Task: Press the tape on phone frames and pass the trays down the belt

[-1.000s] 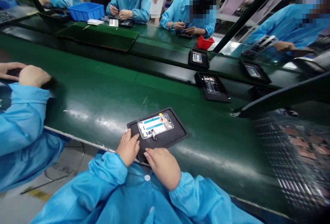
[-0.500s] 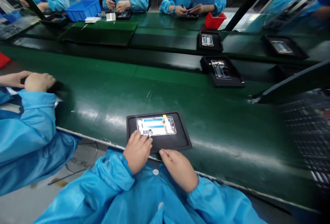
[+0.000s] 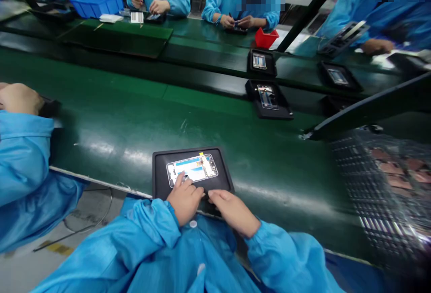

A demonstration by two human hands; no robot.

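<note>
Co-worker's blue sleeve (image 3: pixel 23 158) at far left of the green conveyor belt (image 3: pixel 111 126). On the belt's near edge sits a black tray (image 3: pixel 159 171) holding a phone frame (image 3: pixel 191 170), screen side unclear; left hand (image 3: pixel 184 203) half curled, fingertips on the phone frame, grip unclear. Right hand (image 3: pixel 234 207) lies nearly flat at the tray's near edge, fingers extended, nothing visible in it.

The left hand (image 3: pixel 184 201) has moved onto the phone frame (image 3: pixel 191 170); the right hand (image 3: pixel 232 210) has closed in beside it.
</note>
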